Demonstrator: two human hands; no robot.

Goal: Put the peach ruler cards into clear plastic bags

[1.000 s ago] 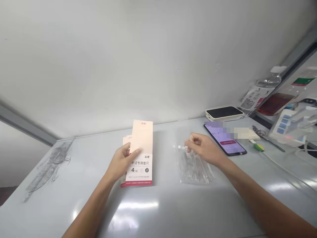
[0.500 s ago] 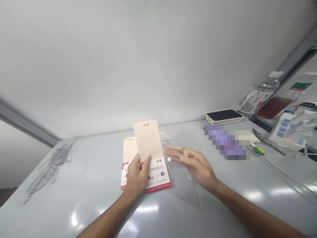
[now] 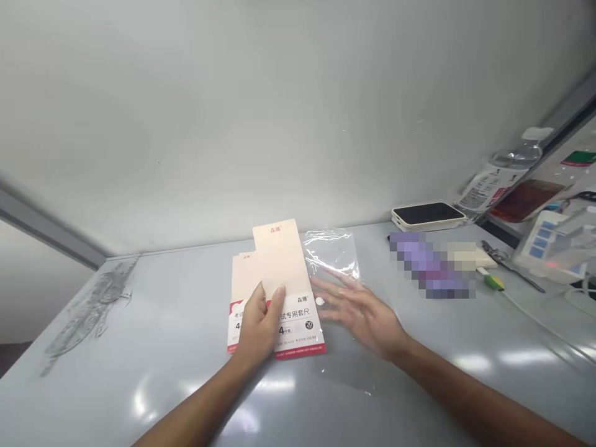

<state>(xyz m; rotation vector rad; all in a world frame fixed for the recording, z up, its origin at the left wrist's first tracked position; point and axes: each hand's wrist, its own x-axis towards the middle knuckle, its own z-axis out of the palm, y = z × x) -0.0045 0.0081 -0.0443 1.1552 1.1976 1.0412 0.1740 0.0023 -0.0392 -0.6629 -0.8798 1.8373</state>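
My left hand [image 3: 258, 320] grips a printed card packet [image 3: 300, 323], thumb across its front. The packet has a pale pink top, a white lower part with black lettering and a red bottom edge. Behind it, to the left, lies a similar packet [image 3: 239, 273], partly covered by my hand and the front one. My right hand [image 3: 365, 316] is open, its slightly blurred fingers spread beside the front packet's right edge. A clear plastic bag [image 3: 330, 248] stretches up past those fingertips; its lower outline is hard to make out. Whether the fingers touch it, I cannot tell.
At the back right, a phone [image 3: 428, 215] lies near the wall, with a blurred-out purple item [image 3: 426, 264] before it. Farther right are scissors [image 3: 512, 267], a cable [image 3: 535, 316], a clear bottle [image 3: 505, 171] and a plastic box [image 3: 554, 248]. Grey scribbles [image 3: 93, 307] mark the left tabletop.
My right hand's fingers have spread apart. The clear bag now shows as a flatter, wider sheet above them. My left hand keeps its grip on the packet; the view has shifted slightly.
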